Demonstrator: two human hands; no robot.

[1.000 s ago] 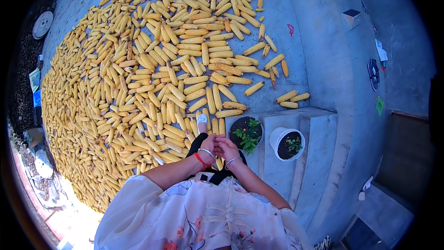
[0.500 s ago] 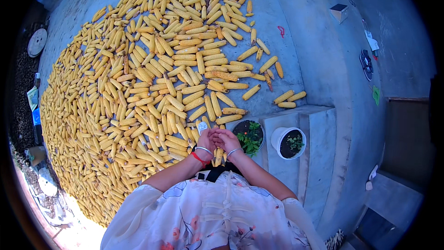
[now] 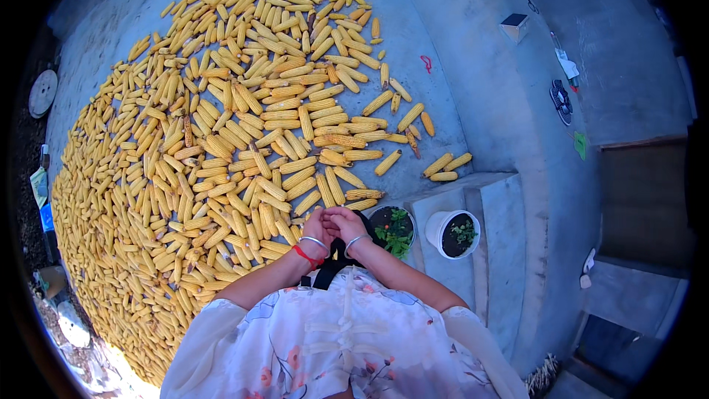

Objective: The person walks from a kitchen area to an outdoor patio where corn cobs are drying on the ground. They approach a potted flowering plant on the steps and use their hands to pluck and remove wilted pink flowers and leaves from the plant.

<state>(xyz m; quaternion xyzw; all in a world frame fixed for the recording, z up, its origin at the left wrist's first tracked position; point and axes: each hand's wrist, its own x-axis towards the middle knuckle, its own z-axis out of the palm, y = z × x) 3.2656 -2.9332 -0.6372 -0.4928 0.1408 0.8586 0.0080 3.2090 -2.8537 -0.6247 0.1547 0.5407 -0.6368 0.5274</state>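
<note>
Saw yellow, tapering corn cobs (image 3: pixel 213 172) with long axes pointing every way; held left grip (image 3: pixel 317 227) against right grip (image 3: pixel 346 224), couldn't tell whether closed.

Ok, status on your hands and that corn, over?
Left hand and right hand together, whether anything's inside can't be seen. Yellow corn cobs spread ahead and left. Leafy potted plant close by on the right.

The left grip (image 3: pixel 316 227) and right grip (image 3: pixel 345 224) hide their palms, and the lower edge crops the shirt (image 3: pixel 340 332).
</note>
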